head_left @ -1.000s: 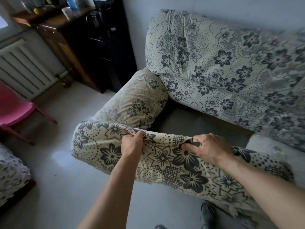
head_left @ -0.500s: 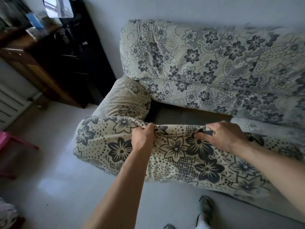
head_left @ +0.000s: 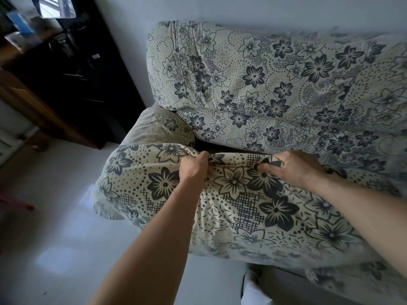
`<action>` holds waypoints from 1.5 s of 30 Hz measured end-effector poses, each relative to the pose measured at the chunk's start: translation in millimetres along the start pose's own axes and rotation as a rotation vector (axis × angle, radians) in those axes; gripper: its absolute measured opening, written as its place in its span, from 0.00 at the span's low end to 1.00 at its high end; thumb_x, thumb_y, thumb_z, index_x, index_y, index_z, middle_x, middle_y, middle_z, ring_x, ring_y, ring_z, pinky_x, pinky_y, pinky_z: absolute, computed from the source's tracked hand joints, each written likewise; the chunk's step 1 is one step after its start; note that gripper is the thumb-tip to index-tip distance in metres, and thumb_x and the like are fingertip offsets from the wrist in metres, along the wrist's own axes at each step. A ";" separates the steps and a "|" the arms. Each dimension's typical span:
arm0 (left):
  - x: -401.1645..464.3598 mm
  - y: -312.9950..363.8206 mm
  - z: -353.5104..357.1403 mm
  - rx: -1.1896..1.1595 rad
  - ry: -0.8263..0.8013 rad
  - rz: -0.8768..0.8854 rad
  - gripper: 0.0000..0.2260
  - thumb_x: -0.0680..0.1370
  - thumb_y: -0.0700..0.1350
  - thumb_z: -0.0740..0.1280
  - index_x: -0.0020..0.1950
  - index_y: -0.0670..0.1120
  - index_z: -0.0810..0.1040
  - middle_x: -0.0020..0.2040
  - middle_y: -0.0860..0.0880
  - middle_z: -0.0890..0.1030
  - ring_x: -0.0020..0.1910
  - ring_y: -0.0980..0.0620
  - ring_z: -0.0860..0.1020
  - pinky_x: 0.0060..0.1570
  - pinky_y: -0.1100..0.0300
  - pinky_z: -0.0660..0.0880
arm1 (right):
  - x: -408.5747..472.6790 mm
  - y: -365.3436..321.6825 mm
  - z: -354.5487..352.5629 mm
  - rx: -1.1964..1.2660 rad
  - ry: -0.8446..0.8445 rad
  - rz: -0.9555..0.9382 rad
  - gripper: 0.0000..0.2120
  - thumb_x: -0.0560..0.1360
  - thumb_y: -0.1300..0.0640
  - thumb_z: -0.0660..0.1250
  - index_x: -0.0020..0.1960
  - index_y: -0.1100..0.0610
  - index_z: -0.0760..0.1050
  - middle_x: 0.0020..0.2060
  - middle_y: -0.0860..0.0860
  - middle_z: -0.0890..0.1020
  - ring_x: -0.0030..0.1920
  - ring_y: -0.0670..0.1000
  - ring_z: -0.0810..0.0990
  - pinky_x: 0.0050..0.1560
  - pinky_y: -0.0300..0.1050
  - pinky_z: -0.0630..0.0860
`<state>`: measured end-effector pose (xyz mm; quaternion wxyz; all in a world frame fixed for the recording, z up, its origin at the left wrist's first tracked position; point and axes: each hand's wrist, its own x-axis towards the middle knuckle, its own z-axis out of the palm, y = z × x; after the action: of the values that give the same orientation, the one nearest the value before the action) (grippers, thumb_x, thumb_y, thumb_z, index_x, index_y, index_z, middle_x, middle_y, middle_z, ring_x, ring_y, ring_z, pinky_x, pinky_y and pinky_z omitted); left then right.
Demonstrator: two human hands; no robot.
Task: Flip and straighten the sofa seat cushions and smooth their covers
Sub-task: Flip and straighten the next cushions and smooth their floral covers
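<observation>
The seat cushion (head_left: 242, 203) stands raised along the sofa's (head_left: 286, 84) front edge, long axis running left to right, with the left hand (head_left: 193, 167) and right hand (head_left: 295, 167) both clamped on its upper far edge, equally near it.

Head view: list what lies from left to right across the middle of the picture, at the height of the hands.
Pale floor → seat cushion's left end → left hand pinching the cover → right hand gripping the cover → sofa backrest's lower part.
</observation>
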<state>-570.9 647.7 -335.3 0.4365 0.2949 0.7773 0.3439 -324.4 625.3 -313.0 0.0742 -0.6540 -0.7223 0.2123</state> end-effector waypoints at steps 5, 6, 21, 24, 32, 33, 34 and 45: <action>54.3 25.7 31.7 0.027 -0.034 -0.001 0.14 0.72 0.51 0.64 0.33 0.42 0.78 0.30 0.46 0.79 0.27 0.49 0.74 0.33 0.58 0.73 | 68.4 17.8 -0.5 0.056 -0.070 0.029 0.41 0.67 0.26 0.60 0.66 0.57 0.74 0.29 0.49 0.77 0.24 0.48 0.74 0.24 0.37 0.67; 65.6 31.2 40.0 0.030 -0.039 -0.003 0.14 0.73 0.50 0.64 0.32 0.43 0.78 0.30 0.46 0.79 0.27 0.49 0.74 0.34 0.57 0.74 | 83.0 21.5 -1.0 0.024 -0.070 0.045 0.41 0.69 0.27 0.60 0.68 0.57 0.73 0.29 0.49 0.78 0.24 0.47 0.73 0.23 0.35 0.66; 237.9 58.5 141.0 0.062 -0.143 -0.170 0.12 0.80 0.48 0.62 0.40 0.44 0.76 0.33 0.49 0.78 0.28 0.53 0.73 0.29 0.62 0.72 | 278.1 80.2 35.9 -0.044 -0.342 0.255 0.45 0.69 0.24 0.56 0.75 0.53 0.64 0.71 0.55 0.70 0.68 0.58 0.71 0.64 0.53 0.71; 250.6 57.7 147.3 0.018 -0.162 -0.134 0.14 0.81 0.47 0.58 0.38 0.44 0.75 0.32 0.48 0.79 0.27 0.53 0.75 0.30 0.59 0.75 | 298.2 83.6 50.9 -0.084 -0.342 0.284 0.43 0.71 0.26 0.56 0.75 0.55 0.64 0.71 0.57 0.71 0.68 0.60 0.71 0.65 0.55 0.70; 254.1 63.7 127.2 0.274 -0.167 0.358 0.08 0.79 0.46 0.66 0.57 0.46 0.78 0.46 0.54 0.79 0.41 0.58 0.78 0.41 0.67 0.75 | 319.9 88.2 60.5 -0.148 -0.368 0.308 0.36 0.73 0.28 0.56 0.64 0.58 0.73 0.57 0.56 0.79 0.55 0.57 0.79 0.53 0.51 0.77; 257.2 63.9 121.2 0.346 -0.159 0.451 0.10 0.78 0.46 0.67 0.59 0.48 0.78 0.50 0.53 0.78 0.45 0.57 0.78 0.45 0.66 0.75 | 319.1 90.8 60.5 -0.140 -0.366 0.304 0.33 0.72 0.27 0.56 0.56 0.55 0.75 0.50 0.54 0.80 0.48 0.55 0.79 0.46 0.48 0.76; 261.0 65.1 112.6 0.389 -0.164 0.521 0.12 0.78 0.46 0.67 0.60 0.49 0.78 0.53 0.52 0.76 0.49 0.56 0.77 0.49 0.63 0.76 | 318.0 92.5 60.3 -0.141 -0.360 0.308 0.30 0.70 0.25 0.54 0.47 0.52 0.73 0.41 0.52 0.78 0.40 0.52 0.77 0.38 0.46 0.73; 295.6 76.1 3.2 0.710 0.071 0.367 0.10 0.78 0.50 0.62 0.56 0.52 0.81 0.50 0.51 0.82 0.42 0.55 0.78 0.48 0.57 0.77 | 307.2 128.8 81.8 -0.023 -0.291 0.310 0.40 0.59 0.14 0.45 0.42 0.49 0.67 0.43 0.52 0.79 0.43 0.55 0.81 0.46 0.56 0.79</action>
<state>-687.7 917.8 -417.0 0.2119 0.5493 0.7967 0.1364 -279.3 915.1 -490.9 -0.0720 -0.7205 -0.6185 0.3052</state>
